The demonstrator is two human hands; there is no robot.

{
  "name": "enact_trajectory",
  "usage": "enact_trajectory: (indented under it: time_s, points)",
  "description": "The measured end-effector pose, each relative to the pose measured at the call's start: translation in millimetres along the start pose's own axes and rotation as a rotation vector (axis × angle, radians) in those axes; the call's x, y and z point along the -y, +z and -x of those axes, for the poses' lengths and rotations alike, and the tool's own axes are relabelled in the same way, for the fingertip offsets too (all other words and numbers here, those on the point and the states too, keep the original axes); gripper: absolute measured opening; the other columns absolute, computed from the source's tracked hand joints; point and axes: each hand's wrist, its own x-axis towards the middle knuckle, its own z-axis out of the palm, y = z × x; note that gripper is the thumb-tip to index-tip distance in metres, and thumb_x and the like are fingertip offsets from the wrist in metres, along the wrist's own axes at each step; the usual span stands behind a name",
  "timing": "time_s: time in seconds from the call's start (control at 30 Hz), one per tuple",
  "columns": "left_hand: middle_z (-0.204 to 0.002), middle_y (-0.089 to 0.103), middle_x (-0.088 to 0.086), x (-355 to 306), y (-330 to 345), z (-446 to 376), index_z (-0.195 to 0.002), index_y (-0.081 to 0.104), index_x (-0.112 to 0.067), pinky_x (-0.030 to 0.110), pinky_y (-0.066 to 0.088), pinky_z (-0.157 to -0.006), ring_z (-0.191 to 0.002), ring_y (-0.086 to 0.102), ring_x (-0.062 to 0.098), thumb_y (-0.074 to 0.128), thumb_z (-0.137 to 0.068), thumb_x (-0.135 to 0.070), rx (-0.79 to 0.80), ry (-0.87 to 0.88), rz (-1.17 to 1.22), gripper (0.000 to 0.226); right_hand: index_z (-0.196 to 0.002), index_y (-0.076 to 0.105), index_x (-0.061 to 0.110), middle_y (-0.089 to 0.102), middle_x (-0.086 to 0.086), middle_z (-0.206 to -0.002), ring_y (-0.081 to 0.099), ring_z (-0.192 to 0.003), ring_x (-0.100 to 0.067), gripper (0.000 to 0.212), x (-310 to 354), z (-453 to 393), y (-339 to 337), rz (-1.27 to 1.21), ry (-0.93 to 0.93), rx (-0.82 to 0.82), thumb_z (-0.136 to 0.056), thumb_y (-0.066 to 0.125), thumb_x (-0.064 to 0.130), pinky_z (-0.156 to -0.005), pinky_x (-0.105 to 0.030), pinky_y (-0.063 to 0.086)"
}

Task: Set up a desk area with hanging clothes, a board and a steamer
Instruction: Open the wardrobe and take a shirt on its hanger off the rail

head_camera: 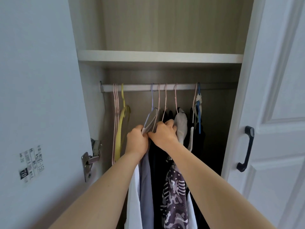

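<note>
Both hands are in the wardrobe: your left hand fingers pinch the grey garment's hanger on the rail, right hand fingers curl around the neighbouring clothes; part those, then lift the hook straight up off the rail.

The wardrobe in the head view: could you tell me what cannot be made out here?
- Dark garments: shapes lost in shadow, partly behind both arms.
- Door label: print too small.
- Left hand fingertips: buried in the hangers.
- Garment hems: cut off by the bottom edge.
</note>
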Motion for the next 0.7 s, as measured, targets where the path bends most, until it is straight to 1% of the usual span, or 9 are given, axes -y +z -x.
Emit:
enact_trajectory:
  time_s: [0.1, 0.17, 0.27, 0.33, 0.43, 0.5, 0.57, 0.63, 0.7]
  points:
    - [-0.079, 0.058, 0.003, 0, 2, -7, -0.092, 0.062, -0.007, 0.025, 0.035, -0.061, -0.073, 0.053, 0.023, 0.047, -0.093, -0.006, 0.026, -0.027, 0.037, 0.014, -0.123, 0.048, 0.003, 0.027, -0.019, -0.135, 0.031, -0.123, -0.042, 0.054, -3, -4, 0, 0.057, 0.022, -0.055, -0.086, 0.059, 0.040, -0.104, -0.042, 0.032]
    - [-0.085, 0.062, 0.008, -1, 5, -11, -0.100, 0.064, -0.006, 0.026, 0.038, -0.059, -0.077, 0.057, 0.025, 0.048, -0.094, -0.007, 0.052, -0.037, 0.073, 0.017, -0.123, 0.045, 0.001, 0.027, -0.019, -0.135, 0.032, -0.123, -0.041, 0.052, -8, -5, -1, 0.076, 0.030, -0.104, -0.087, 0.058, 0.036, -0.103, -0.041, 0.033]
    - [-0.086, 0.062, 0.007, -1, 9, -13, -0.102, 0.065, -0.008, 0.022, 0.040, -0.055, -0.075, 0.055, 0.021, 0.049, -0.095, -0.011, 0.048, -0.061, 0.127, 0.018, -0.123, 0.043, 0.000, 0.031, -0.021, -0.133, 0.035, -0.121, -0.040, 0.044, -17, -6, 2, 0.119, 0.012, -0.168, -0.092, 0.051, 0.031, -0.103, -0.041, 0.033]
    - [-0.087, 0.062, 0.005, -3, 13, -16, -0.103, 0.065, -0.011, 0.022, 0.039, -0.056, -0.076, 0.055, 0.018, 0.050, -0.095, -0.012, 0.035, -0.099, 0.173, 0.017, -0.124, 0.041, -0.001, 0.035, -0.022, -0.132, 0.036, -0.121, -0.039, 0.042, -21, -6, 5, 0.196, -0.020, -0.202, -0.095, 0.046, 0.029, -0.106, -0.040, 0.030]
    - [-0.085, 0.061, 0.005, -7, 17, -21, -0.098, 0.067, -0.009, 0.025, 0.040, -0.064, -0.076, 0.055, 0.019, 0.052, -0.095, -0.015, 0.035, -0.175, 0.270, 0.016, -0.127, 0.037, -0.003, 0.034, -0.023, -0.134, 0.036, -0.121, -0.040, 0.039, -25, -7, 6, 0.215, -0.041, -0.213, -0.097, 0.042, 0.021, -0.108, -0.038, 0.026]
    - [-0.075, 0.058, 0.005, -11, 17, -23, -0.091, 0.065, -0.004, 0.027, 0.039, -0.059, -0.069, 0.052, 0.020, 0.052, -0.095, -0.018, 0.018, -0.201, 0.288, 0.019, -0.129, 0.036, -0.005, 0.030, -0.023, -0.136, 0.034, -0.122, -0.041, 0.040, -24, -6, 2, 0.204, -0.034, -0.204, -0.097, 0.042, 0.019, -0.107, -0.038, 0.027]
    - [-0.067, 0.054, 0.002, -14, 15, -25, -0.085, 0.064, -0.006, 0.026, 0.036, -0.053, -0.065, 0.051, 0.020, 0.052, -0.094, -0.019, -0.021, -0.212, 0.263, 0.020, -0.131, 0.035, -0.006, 0.028, -0.022, -0.138, 0.033, -0.124, -0.040, 0.042, -22, -7, -4, 0.158, -0.008, -0.193, -0.097, 0.041, 0.018, -0.104, -0.038, 0.031]
    - [-0.069, 0.058, 0.004, -20, 13, -28, -0.081, 0.063, -0.007, 0.027, 0.037, -0.054, -0.065, 0.053, 0.021, 0.053, -0.094, -0.020, -0.058, -0.223, 0.243, 0.021, -0.130, 0.036, -0.007, 0.030, -0.023, -0.138, 0.033, -0.124, -0.039, 0.041, -18, -10, -11, 0.114, -0.001, -0.188, -0.098, 0.039, 0.018, -0.103, -0.036, 0.031]
    - [-0.076, 0.064, 0.009, -26, 11, -30, -0.080, 0.061, -0.005, 0.030, 0.042, -0.061, -0.072, 0.058, 0.025, 0.052, -0.093, -0.021, -0.081, -0.236, 0.267, 0.022, -0.128, 0.039, -0.007, 0.033, -0.023, -0.136, 0.033, -0.123, -0.037, 0.038, -14, -12, -20, 0.092, -0.015, -0.197, -0.098, 0.038, 0.017, -0.103, -0.036, 0.029]
